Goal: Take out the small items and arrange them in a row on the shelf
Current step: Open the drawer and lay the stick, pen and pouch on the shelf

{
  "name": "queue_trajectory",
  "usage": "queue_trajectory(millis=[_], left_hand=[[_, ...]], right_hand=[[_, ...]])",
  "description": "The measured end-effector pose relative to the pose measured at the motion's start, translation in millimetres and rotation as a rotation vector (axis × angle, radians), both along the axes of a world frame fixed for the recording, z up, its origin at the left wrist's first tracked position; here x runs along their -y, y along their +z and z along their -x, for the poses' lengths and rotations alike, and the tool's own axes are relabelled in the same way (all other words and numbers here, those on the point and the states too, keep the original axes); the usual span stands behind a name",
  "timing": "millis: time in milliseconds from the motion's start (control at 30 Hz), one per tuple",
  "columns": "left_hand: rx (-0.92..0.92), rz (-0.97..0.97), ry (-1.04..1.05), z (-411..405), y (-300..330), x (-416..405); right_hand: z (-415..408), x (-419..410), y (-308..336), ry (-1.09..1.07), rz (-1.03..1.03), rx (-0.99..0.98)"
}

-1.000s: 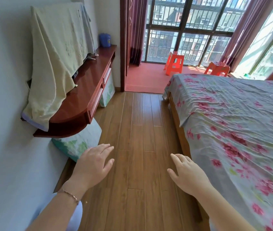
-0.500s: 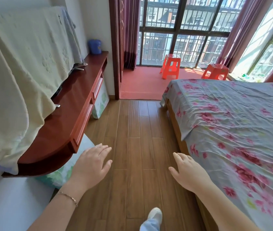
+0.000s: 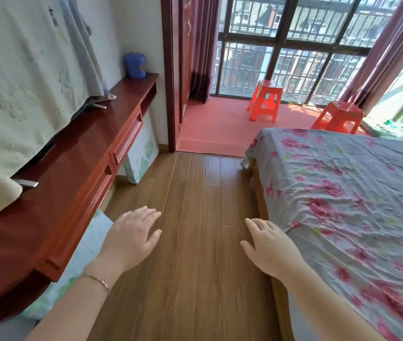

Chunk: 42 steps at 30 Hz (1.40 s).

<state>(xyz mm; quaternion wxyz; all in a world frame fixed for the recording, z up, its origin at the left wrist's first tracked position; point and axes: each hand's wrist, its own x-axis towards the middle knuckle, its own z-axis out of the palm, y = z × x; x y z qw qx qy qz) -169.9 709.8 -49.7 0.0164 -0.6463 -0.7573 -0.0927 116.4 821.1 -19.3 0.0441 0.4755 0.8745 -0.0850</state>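
Note:
A long red-brown wall shelf [image 3: 77,166] with drawer fronts runs along the left wall. At its far end stands a small blue container [image 3: 135,64]. A cream cloth [image 3: 18,77] drapes over a large flat object standing on the shelf. My left hand [image 3: 131,238] hovers palm down over the wooden floor beside the shelf's near end, fingers straight and empty. My right hand [image 3: 269,247] hovers palm down close to the bed's edge, fingers relaxed and empty. No small items are in sight apart from the blue container.
A bed [image 3: 343,205] with a flowered sheet fills the right. Wooden floor [image 3: 195,217] runs between bed and shelf. White printed panels [image 3: 141,151] lean under the shelf. Beyond a doorway lie a red-floored balcony, two orange stools [image 3: 265,100] and barred windows.
The view has moved forward along the shelf, which now looms larger on the left. Both hands stay out in front, palms down and empty.

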Motion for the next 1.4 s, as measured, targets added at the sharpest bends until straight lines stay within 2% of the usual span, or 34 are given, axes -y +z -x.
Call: queue_trajectory(millis=[367,533,733,1067,1300,1400], left_hand=[[0.063,0.034,0.157,46,-21,-104],[0.129,0.033,0.329,96,-30,-141],[0.15,-0.004,0.588,158,-40,-151],[0.117,-0.047,0.96,199,-37,-99],[0.091,-0.059,1.249,181,-44,-63],[0.122,-0.046,1.367,171,-52,-59]], right_hand=[[59,-135,-11,0.16,0.035,0.014],[131,-203,-12,0.312,0.038,0.044],[244,-260,-7,0.608,0.03,0.118],[403,-245,-28,1.099,-0.034,0.139],[480,-211,-52,1.393,-0.041,-0.015],[504,-206,-60,1.504,-0.012,0.098]])
